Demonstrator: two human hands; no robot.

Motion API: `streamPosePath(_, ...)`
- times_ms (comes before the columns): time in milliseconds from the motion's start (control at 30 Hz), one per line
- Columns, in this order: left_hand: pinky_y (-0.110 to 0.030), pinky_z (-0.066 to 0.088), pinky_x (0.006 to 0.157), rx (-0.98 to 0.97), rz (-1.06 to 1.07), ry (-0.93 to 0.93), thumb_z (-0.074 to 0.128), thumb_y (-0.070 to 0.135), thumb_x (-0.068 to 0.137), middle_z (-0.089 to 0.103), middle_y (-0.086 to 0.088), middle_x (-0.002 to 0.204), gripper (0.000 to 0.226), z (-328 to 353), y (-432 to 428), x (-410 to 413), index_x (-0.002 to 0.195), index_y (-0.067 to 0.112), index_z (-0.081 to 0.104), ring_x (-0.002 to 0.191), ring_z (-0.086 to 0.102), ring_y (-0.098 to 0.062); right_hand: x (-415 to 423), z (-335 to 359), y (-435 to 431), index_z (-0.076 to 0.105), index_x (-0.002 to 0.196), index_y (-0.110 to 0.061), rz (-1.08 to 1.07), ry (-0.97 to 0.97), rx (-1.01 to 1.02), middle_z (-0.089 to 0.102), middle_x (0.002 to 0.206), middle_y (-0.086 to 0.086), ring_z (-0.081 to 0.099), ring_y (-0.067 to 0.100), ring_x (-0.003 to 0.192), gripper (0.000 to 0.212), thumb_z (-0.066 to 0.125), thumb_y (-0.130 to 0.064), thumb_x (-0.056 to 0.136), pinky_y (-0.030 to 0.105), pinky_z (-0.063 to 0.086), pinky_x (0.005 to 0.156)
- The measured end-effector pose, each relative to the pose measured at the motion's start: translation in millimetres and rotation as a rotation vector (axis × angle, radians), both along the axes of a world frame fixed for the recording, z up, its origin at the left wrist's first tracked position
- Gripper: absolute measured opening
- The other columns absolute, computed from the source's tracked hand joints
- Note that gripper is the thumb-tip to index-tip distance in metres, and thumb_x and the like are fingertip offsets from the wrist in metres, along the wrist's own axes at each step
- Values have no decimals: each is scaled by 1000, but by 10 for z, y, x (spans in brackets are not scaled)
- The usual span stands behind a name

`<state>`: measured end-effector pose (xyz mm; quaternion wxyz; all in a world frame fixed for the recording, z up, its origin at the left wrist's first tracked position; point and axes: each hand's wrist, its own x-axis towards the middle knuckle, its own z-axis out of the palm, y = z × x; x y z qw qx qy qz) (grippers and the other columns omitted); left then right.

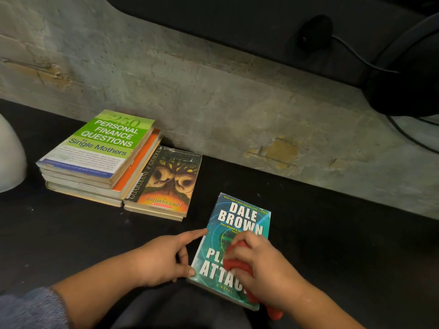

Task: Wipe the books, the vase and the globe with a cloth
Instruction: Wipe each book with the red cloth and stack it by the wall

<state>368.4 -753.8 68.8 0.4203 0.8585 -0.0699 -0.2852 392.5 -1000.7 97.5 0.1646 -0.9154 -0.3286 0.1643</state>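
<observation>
Head view: the teal Dale Brown paperback [237, 219] lies flat, cover up, on the dark bench [332, 245] close to the person, so the cover can take pressure. The right hand [266, 271] is bunched round a red cloth [234, 263] and presses it on the lower cover, probably mid-wipe. The left hand [161, 257] holds nothing: its forefinger and thumb touch the book's left edge, apparently to stop it sliding. Set aside against the rough wall [213, 91], a stack of paperbacks [99, 148] lies just beside a Guardians of Ga'Hoole paperback [166, 181]. I cannot identify the white rounded object [9, 157] at far left.
</observation>
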Motion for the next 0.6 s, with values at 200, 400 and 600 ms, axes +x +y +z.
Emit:
streamPosePath(200,-18,54,67,11,-5,0,70,24,86,65,7,89,86,3,6,2,143,56,13,66,64,-1,106,4,-234,68,104,-46,4,89,48,40,123,-32,38,-3,123,29,67,-24,85,23,39,104)
streamPosePath(400,-19,54,66,5,-2,-2,70,24,86,64,9,85,87,-14,11,2,144,55,14,64,63,0,-43,-4,-92,62,115,-42,153,9,-17,36,129,-29,32,-3,125,28,64,-33,89,19,35,106)
streamPosePath(600,-22,56,70,19,1,-3,70,25,86,65,8,89,87,-10,8,4,143,56,13,67,64,-2,129,59,-294,69,108,-42,61,95,12,40,124,-31,34,-6,125,27,68,-27,86,19,36,106)
